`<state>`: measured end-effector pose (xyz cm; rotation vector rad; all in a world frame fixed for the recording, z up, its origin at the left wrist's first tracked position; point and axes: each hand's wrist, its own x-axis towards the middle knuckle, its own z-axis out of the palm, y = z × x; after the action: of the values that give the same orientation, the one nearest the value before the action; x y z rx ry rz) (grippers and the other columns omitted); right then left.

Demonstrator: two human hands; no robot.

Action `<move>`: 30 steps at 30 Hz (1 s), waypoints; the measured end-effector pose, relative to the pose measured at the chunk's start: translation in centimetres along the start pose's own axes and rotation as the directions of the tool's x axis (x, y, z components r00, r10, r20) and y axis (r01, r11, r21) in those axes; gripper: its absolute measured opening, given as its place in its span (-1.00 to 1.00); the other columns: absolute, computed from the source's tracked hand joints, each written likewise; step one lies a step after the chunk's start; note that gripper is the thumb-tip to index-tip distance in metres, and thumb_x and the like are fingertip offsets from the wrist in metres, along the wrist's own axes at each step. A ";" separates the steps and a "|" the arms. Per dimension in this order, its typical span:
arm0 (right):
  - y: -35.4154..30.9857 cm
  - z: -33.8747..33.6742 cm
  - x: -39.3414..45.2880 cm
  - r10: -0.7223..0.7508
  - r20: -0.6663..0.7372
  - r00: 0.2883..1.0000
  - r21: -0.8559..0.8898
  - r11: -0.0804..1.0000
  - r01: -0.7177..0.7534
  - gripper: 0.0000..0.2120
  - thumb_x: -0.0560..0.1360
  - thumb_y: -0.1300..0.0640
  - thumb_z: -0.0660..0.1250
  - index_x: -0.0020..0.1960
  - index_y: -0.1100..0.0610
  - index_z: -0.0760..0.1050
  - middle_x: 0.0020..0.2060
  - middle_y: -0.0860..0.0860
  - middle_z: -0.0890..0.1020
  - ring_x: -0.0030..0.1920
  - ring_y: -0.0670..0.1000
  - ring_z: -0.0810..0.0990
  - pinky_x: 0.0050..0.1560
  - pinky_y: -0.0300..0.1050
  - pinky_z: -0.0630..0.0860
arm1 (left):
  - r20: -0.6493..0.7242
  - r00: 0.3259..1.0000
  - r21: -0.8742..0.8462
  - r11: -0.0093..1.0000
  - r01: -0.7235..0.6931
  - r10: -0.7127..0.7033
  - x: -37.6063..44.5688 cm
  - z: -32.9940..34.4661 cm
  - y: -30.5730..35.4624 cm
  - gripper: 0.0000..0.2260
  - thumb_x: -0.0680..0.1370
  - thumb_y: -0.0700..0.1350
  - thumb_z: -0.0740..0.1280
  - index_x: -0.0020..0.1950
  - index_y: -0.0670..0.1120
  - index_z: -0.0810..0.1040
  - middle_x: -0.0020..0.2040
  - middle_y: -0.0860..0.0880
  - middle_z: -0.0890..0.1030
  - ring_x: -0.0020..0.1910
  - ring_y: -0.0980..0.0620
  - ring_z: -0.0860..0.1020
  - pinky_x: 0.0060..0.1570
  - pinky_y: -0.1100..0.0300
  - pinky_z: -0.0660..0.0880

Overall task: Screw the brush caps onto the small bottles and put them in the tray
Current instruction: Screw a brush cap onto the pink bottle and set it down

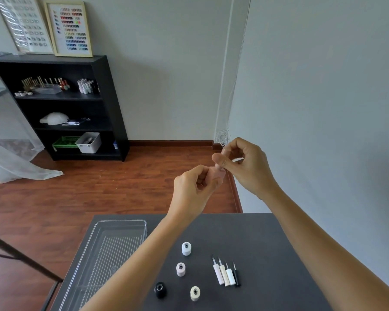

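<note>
I hold a small pink bottle [216, 173] raised above the far edge of the dark table [267, 243]; my left hand [194, 189] grips its body. My right hand [245, 163] pinches the pink brush cap [220, 162] at the bottle's neck. On the table stand several open bottles: a white one [186, 248], a pale pink one [180, 269], a black one [160, 289] and a cream one [195, 293]. Several loose brush caps [226, 273] lie side by side to their right. A clear plastic tray [121, 223] sits at the table's left, with nothing in it.
A black shelf unit [112, 108] with polish bottles and boxes stands against the far wall. A dark stand leg [20, 254] crosses the wooden floor at the left. A wall [323, 108] runs close along the right.
</note>
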<state>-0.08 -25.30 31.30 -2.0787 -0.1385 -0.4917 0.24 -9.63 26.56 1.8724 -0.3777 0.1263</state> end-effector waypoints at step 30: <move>-1.5 -1.7 1.6 -0.055 0.026 0.998 0.140 0.989 0.051 -0.66 0.29 -0.09 0.56 -0.16 0.13 0.57 -0.34 0.03 0.71 -0.29 0.03 0.72 -0.17 -0.09 0.63 | -0.005 1.000 -0.031 0.999 -0.015 0.015 0.7 0.0 1.9 -0.86 0.51 0.00 0.45 -0.04 -0.05 0.64 -0.18 -0.03 0.69 -0.20 -0.02 0.59 -0.21 0.22 0.52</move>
<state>0.45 -26.07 33.95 -1.9497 -0.2397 -0.4696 0.25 -10.31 28.50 1.8389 -0.3880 0.1343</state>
